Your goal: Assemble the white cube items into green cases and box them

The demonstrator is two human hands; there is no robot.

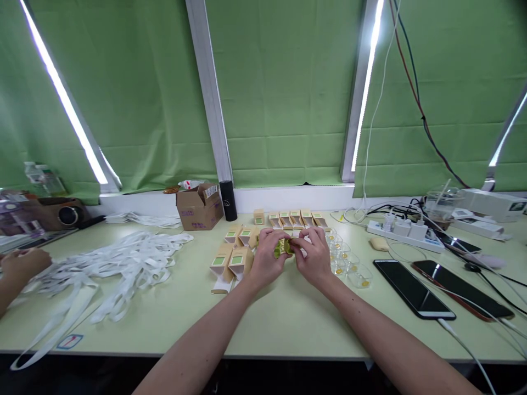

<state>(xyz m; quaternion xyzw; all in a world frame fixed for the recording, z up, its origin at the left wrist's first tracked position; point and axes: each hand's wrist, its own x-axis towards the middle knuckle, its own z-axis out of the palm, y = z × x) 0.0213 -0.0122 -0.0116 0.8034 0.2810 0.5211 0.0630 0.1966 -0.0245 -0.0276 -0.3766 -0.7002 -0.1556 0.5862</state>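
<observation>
Near the middle of the table, my left hand (pixel 268 257) is closed on a small green-gold item (pixel 282 248). My right hand (pixel 313 255) pinches at that item's right side, its fingertips close to those of my left hand. Small open kraft boxes with green squares (pixel 240 260) stand just left of my left hand. A row of similar boxes (pixel 295 218) is behind both hands. Clear plastic cups with yellow spots (pixel 360 276) sit to the right of my right hand. What my right fingertips hold is too small to make out fully.
White straps (pixel 123 269) are heaped at left, near another person's hand (pixel 27 263). A cardboard box (pixel 200 207) and black cylinder (pixel 228 201) stand at the back. Phones (pixel 414 288), a power strip (pixel 405 235) and cables lie at right.
</observation>
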